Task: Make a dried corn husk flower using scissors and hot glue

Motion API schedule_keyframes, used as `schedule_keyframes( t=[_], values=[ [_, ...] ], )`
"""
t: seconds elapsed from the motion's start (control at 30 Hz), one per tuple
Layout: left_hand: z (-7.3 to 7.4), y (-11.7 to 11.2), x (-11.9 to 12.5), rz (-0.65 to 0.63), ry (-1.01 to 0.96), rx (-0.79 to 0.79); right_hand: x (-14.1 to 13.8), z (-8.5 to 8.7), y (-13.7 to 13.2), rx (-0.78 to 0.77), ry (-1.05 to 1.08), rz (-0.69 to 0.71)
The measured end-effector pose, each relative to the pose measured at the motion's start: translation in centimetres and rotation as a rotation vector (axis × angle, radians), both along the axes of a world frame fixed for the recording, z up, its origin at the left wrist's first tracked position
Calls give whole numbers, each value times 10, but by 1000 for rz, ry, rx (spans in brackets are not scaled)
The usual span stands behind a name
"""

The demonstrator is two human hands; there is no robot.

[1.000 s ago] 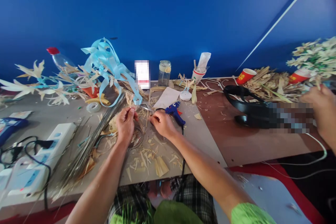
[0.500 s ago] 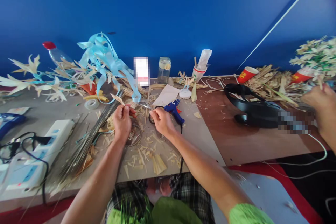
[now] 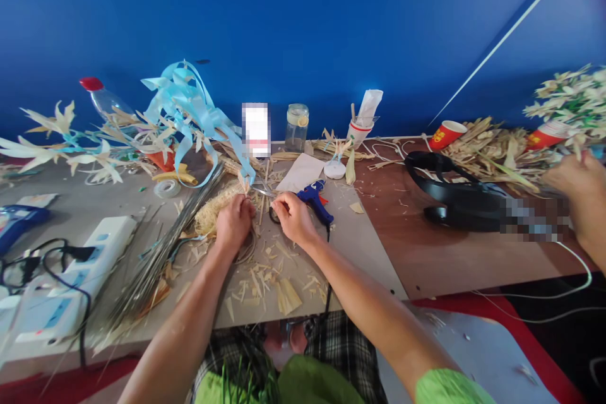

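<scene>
In the head view my right hand (image 3: 292, 218) is closed round the dark handle of a pair of scissors (image 3: 262, 189), whose metal blades point left. Close by on the left, my left hand (image 3: 233, 225) pinches a pale strip of corn husk (image 3: 244, 184), its tip rising beside the blades. Whether the blades touch the husk I cannot tell. Left of that hand lies a fibrous corn cob (image 3: 208, 211), beside a bundle of thin wires (image 3: 161, 252). A blue glue gun (image 3: 312, 196) rests just right of my right hand.
Husk scraps (image 3: 265, 284) litter the table before me. A power strip (image 3: 89, 265) with cables is at left, light blue ribbon (image 3: 184, 101) behind it. A jar (image 3: 297, 129) stands at the back. Another person's hand (image 3: 580, 183) is at far right, near a black strapped object (image 3: 459, 202).
My left hand has moved right with the husk, bringing it beside the scissor blades. The corn cob is more exposed. My right hand has hardly moved.
</scene>
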State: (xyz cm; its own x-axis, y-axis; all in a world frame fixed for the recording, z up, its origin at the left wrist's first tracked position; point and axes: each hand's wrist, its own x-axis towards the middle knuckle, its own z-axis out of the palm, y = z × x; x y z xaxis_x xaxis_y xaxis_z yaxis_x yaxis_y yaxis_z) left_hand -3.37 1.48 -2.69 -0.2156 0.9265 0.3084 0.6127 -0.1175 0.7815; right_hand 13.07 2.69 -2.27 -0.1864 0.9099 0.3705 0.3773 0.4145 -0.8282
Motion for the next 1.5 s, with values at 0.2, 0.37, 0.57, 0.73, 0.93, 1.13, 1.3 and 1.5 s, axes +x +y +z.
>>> schedule_keyframes(
  t=[0.2,0.37,0.57,0.73,0.93,1.13,1.3,1.5],
  values=[
    [-5,1,-4,-12,65,-27,3,-3,5,76,22,21],
    [1,1,-1,-25,-92,-23,-1,2,-3,32,-139,169],
    [0,0,0,0,-104,-35,-10,6,-21,127,-559,227],
    [0,2,-1,10,-126,-49,-13,13,-28,166,-756,241],
    [-1,3,-2,16,-63,-22,-7,13,-23,119,-758,188],
    [-2,3,-2,-1,-9,-26,-7,14,-26,102,-740,198],
    [0,2,-2,-10,57,-39,-8,14,-27,49,-760,143],
    [3,0,-1,-39,135,-112,-6,10,-24,69,-784,146]
  ],
)
